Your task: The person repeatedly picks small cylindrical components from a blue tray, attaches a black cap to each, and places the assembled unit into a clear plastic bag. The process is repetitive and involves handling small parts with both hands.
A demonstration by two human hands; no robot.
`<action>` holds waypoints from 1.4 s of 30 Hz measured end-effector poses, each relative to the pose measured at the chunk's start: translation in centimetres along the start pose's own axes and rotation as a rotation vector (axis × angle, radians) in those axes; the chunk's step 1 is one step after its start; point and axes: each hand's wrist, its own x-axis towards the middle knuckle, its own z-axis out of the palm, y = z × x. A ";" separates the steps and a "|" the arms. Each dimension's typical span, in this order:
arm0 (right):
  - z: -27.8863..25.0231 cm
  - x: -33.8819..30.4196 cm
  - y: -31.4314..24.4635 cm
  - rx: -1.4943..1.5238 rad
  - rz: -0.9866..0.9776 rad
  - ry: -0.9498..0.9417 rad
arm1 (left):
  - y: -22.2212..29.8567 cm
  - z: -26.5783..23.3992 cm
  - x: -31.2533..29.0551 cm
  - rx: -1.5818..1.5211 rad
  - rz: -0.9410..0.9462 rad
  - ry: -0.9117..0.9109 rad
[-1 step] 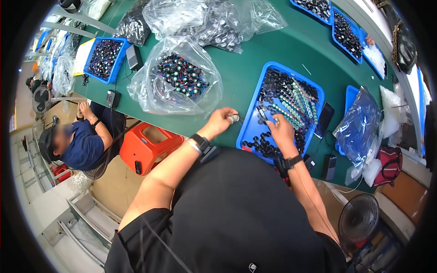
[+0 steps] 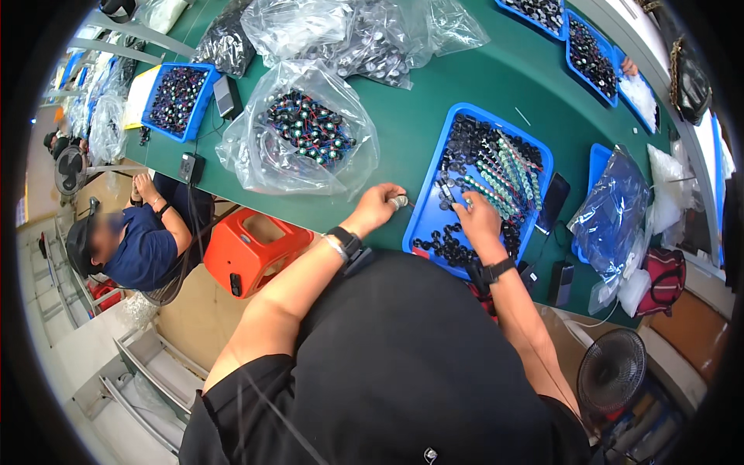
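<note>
My left hand [image 2: 376, 208] is closed in a pinch over the green table, just left of a blue tray [image 2: 419, 208]. A small round pale piece [image 2: 400, 201] shows at its fingertips, too small to name. My right hand [image 2: 482, 222] is over the tray with thumb and fingers pressed together; what they hold, if anything, is hidden. Many small black round parts [image 2: 456, 246] lie in the tray. Rows of green round pieces with red wires [image 2: 508, 174] lie at its right side, partly behind my right hand.
Left of the tray, an open clear bag [image 2: 256, 167] holds wired round parts. Further bags [image 2: 310, 31] and blue trays [image 2: 590, 66] stand farther back. A dark phone [image 2: 553, 203] lies against the tray's right side. A person [image 2: 147, 240] sits at left beside a red stool [image 2: 248, 248].
My right hand's fingers have shifted very slightly over the tray. My left hand stays in nearly the same place.
</note>
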 end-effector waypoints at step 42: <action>3.3 5.2 -13.4 -0.543 -0.793 -0.413 | -3.6 0.3 1.4 0.408 0.308 0.313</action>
